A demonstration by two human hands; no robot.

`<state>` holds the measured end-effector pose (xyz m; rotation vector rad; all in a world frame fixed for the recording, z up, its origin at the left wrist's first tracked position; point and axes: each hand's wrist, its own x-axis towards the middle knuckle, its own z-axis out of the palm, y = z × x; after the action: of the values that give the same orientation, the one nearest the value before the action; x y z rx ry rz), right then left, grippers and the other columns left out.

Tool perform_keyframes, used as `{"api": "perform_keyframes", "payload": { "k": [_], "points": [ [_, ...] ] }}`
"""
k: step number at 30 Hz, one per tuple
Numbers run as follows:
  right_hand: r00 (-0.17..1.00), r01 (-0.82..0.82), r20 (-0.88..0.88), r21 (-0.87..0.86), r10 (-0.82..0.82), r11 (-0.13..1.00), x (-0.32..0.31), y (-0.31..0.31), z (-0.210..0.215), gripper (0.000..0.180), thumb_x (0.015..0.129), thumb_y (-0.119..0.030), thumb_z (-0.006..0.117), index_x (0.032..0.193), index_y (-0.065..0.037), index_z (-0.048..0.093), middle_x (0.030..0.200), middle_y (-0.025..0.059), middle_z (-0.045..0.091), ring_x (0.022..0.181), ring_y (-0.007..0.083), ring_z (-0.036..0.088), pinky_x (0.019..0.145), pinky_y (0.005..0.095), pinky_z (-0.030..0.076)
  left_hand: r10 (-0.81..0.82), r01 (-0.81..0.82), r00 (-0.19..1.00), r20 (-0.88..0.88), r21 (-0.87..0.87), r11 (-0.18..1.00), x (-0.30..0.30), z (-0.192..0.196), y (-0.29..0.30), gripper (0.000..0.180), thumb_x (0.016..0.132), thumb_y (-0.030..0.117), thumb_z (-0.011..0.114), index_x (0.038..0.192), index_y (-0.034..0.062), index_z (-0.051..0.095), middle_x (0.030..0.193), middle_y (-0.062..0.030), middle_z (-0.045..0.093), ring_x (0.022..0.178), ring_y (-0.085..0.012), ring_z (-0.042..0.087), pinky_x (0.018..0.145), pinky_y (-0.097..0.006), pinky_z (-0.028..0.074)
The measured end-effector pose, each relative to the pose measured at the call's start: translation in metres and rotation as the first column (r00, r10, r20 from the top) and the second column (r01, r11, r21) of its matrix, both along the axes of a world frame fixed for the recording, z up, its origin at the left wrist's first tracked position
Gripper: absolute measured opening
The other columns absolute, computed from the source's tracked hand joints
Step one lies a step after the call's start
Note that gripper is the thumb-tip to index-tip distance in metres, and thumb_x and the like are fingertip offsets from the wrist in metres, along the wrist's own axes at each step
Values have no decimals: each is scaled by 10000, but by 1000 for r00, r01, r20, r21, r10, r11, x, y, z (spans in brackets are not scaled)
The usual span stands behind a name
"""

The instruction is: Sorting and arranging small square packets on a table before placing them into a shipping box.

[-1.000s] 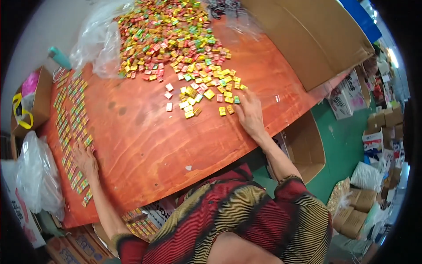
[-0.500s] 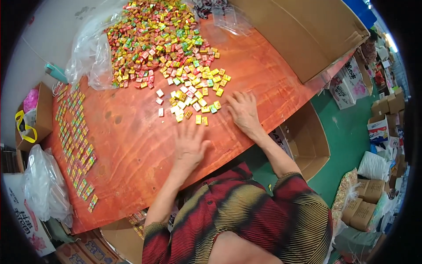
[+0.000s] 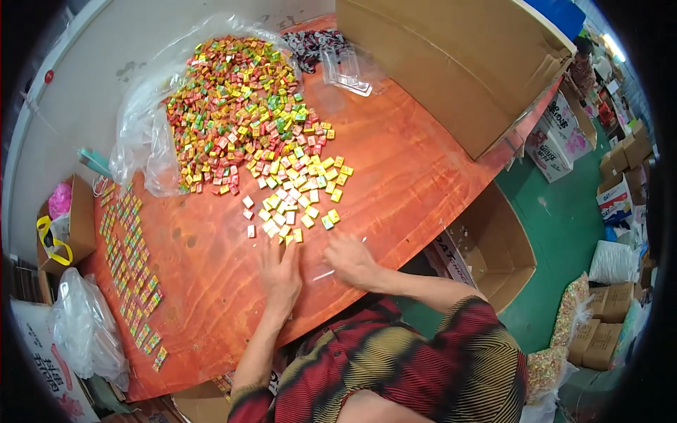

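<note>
Small wrapped block-shaped pieces (image 3: 289, 204), mostly yellow, pink and white, lie loose on the orange-red table (image 3: 204, 282). My left hand (image 3: 281, 271) rests at their near edge, fingers stretched out, the tips touching or just over the closest ones. Right of it, my right hand (image 3: 349, 259) is low over the tabletop, its fingers smeared by motion. Pale thin streaks show on either side of that hand; I cannot tell what they are. Behind the loose pieces rises a big heap (image 3: 236, 106) of the same kind in red, yellow, green and orange.
Rows of small colourful pieces (image 3: 134, 261) line the table's left side. Clear plastic film (image 3: 144, 151) edges the heap. A clear plastic tray (image 3: 349, 76) and a large cardboard box (image 3: 451, 70) stand at the back right. An open carton (image 3: 493, 247) sits below the right edge.
The view has shifted, so the table sits lower in the picture. My right hand has moved nearer and left, away from the pieces' right side. My left hand has come up to their near edge.
</note>
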<state>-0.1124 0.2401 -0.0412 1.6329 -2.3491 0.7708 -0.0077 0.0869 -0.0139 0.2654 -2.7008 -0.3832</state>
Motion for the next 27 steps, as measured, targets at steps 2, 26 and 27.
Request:
{"api": "perform_keyframes", "payload": {
  "k": [2,26,27],
  "points": [
    [994,-111,22,-5,111,994,0,-15,5,130,730,-185,584,731,-65,532,750,104,517,765,277,513,689,419,403,63,-63,998,-4,9,998,21,1,-9,390,786,99,549,1171,54,510,1303,-204,374,1228,-394,316,1016,-498,219],
    [912,410,-114,293,-394,864,-375,-79,36,658,688,-395,644,1250,-144,411,1267,166,378,1179,381,363,897,613,329,424,-449,853,305,13,894,89,2,-17,415,798,111,505,1194,-3,449,1338,-231,315,1264,-410,242,1032,-517,174],
    [915,398,-78,344,-397,850,-351,-67,49,616,699,-363,633,1243,-156,433,1258,150,404,1184,353,368,878,595,355,423,-444,855,300,2,896,89,2,-18,419,801,107,502,1201,-3,444,1339,-229,314,1264,-409,242,1032,-515,175]
  ]
}}
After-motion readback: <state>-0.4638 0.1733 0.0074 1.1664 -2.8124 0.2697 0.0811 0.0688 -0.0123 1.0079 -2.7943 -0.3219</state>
